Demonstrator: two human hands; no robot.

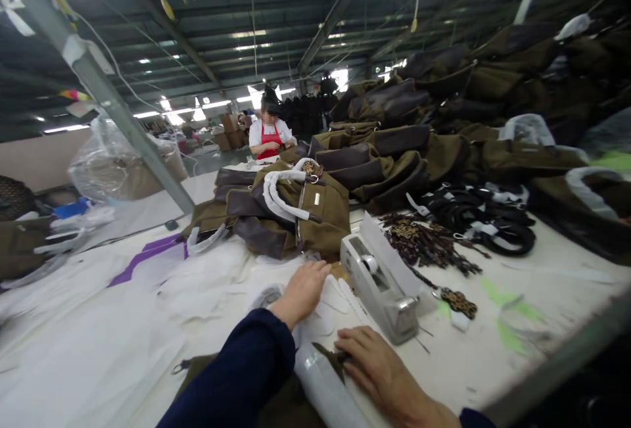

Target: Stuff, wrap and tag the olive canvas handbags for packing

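My left hand [304,291], in a dark blue sleeve, reaches forward over white paper-like pieces [323,323] beside the tape dispenser. Its fingers point ahead, loosely stretched; whatever lies under the fingertips is hidden. Lower down, my right hand [377,369] rests with slightly bent fingers apart at the edge of an olive bag [290,405]. A handle in white wrapping [320,382] runs across that bag, between my two arms. The grey tape dispenser [379,283] stands just beyond my right hand. Part of the near bag is covered by my left sleeve.
Olive and dark brown bags [325,211] pile up ahead and to the right. Tassels [419,237], black straps [478,217] and a flower-shaped charm [459,303] lie right. White sheets [113,336] cover the left. A slanted metal post [123,106] rises left; a person [270,135] works beyond.
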